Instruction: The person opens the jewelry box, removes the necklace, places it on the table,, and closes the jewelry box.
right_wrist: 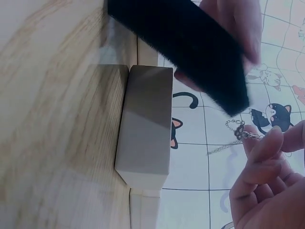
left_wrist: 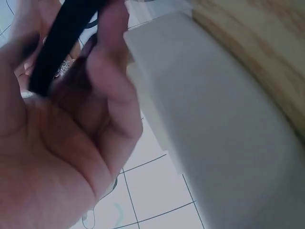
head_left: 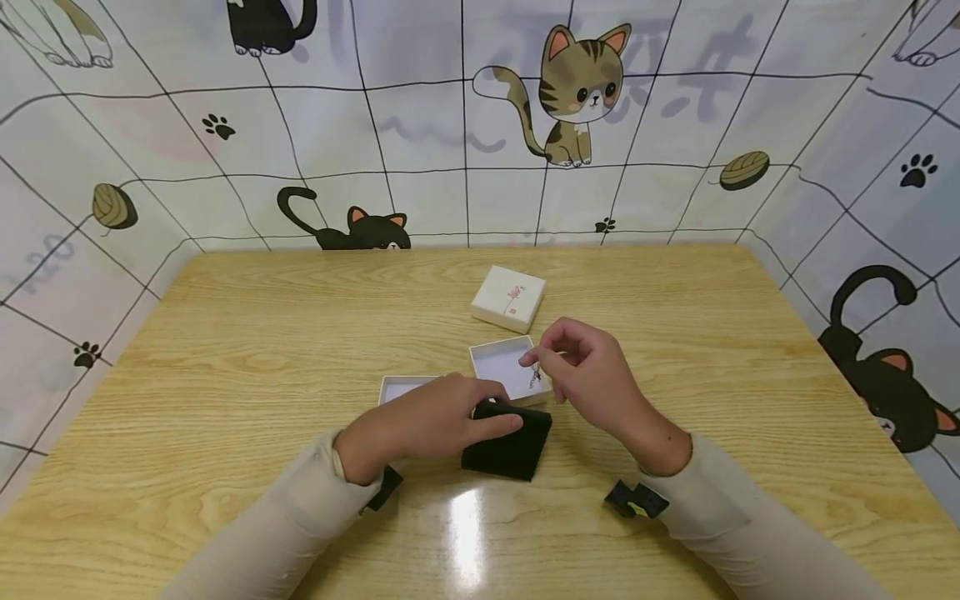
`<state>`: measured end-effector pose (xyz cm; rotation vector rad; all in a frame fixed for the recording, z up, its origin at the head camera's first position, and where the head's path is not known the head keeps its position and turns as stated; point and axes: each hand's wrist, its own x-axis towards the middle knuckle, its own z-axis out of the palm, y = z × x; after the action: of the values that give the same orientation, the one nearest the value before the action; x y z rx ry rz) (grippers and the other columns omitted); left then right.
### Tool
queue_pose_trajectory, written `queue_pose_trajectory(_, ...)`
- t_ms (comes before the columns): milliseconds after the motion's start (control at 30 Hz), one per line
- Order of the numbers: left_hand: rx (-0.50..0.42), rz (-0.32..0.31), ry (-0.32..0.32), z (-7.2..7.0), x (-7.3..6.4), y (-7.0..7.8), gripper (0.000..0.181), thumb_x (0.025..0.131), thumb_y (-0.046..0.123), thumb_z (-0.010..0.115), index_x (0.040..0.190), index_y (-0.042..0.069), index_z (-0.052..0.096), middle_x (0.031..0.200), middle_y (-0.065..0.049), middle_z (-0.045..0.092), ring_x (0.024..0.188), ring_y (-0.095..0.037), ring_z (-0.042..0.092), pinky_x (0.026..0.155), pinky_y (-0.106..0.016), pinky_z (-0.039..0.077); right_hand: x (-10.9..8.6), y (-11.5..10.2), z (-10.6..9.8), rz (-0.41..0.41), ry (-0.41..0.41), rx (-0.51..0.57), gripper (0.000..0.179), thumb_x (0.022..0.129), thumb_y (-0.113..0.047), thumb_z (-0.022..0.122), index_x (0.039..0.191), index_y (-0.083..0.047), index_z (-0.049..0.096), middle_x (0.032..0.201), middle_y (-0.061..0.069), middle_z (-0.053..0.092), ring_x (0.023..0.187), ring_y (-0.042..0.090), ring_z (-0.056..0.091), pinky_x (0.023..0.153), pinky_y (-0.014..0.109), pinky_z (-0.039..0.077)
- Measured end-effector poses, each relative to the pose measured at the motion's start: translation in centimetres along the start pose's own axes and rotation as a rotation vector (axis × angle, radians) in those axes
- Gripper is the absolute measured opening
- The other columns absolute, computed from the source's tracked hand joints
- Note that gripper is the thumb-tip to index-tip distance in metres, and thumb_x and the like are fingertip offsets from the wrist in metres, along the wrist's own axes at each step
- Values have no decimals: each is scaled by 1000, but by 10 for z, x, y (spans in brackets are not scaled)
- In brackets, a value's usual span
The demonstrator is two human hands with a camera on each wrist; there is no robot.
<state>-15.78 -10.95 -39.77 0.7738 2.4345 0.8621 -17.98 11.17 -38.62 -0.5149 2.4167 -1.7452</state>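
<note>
In the head view my left hand grips a flat black pad with a fuzzy edge, thumb on its upper face. It is held tilted in front of an open white box base. My right hand pinches a thin silver chain that dangles over that base. Seen from the right wrist, the chain carries a small flower-shaped charm and hangs from the fingertips, close to the pad's lower corner. Whether it touches the pad, I cannot tell.
Behind the base lies a white box lid with a pink flower print. Another shallow white box part is partly hidden behind my left hand. All stand on a wooden table, with a cat-printed cloth around its back and sides.
</note>
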Motion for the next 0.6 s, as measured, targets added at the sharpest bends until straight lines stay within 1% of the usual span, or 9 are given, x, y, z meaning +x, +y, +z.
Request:
queue_pose_trajectory(100, 48, -18, 89, 0, 0, 3, 35, 101, 50, 53, 111, 21, 69, 79, 12, 67, 64, -2, 59, 66, -25, 51, 0, 1, 1, 2, -10, 6, 11, 97, -6, 56, 86, -4, 59, 92, 9, 75, 46, 16, 47, 45, 27, 37)
queue_pose_trajectory(200, 85, -21, 179, -1, 1, 5, 28, 100, 45, 56, 105, 22, 71, 82, 10, 70, 59, -1, 57, 58, -25, 48, 0, 2, 1, -1, -19, -3, 11, 96, -5, 55, 86, -4, 58, 91, 10, 74, 48, 14, 47, 45, 27, 36)
queue_pose_trajectory(233, 95, -22, 204, -1, 1, 5, 26, 100, 44, 57, 103, 22, 72, 85, 10, 71, 59, -1, 56, 56, -24, 47, 0, 2, 1, -2, -23, -7, 10, 96, -5, 55, 87, -3, 58, 91, 11, 74, 48, 14, 47, 45, 27, 36)
queue_pose_trajectory(333, 120, -31, 264, -2, 3, 6, 21, 99, 39, 60, 101, 22, 73, 84, 10, 71, 55, -2, 54, 51, -24, 45, -1, 2, 1, -5, -33, -13, 11, 96, -4, 54, 86, -4, 58, 91, 11, 73, 48, 14, 47, 45, 26, 34)
queue_pose_trajectory(467, 145, -54, 309, -3, 4, 7, 16, 98, 35, 62, 100, 23, 72, 82, 11, 71, 54, -4, 52, 51, -25, 43, -1, 2, 1, -8, -47, -8, 11, 96, -4, 55, 86, -5, 58, 92, 12, 73, 48, 14, 47, 45, 27, 35)
queue_pose_trajectory(533, 156, -46, 310, -4, 4, 8, 14, 97, 33, 63, 99, 23, 73, 82, 10, 71, 54, -4, 52, 51, -25, 43, -2, 3, 2, -11, -52, -13, 10, 96, -5, 55, 86, -4, 58, 92, 12, 73, 48, 14, 48, 45, 27, 35)
queue_pose_trajectory(600, 165, -33, 295, -4, 4, 7, 13, 97, 32, 65, 97, 22, 74, 81, 10, 71, 54, -3, 52, 51, -24, 42, -2, 3, 2, -12, -54, -19, 11, 96, -5, 55, 86, -5, 58, 91, 12, 73, 48, 15, 48, 44, 28, 35)
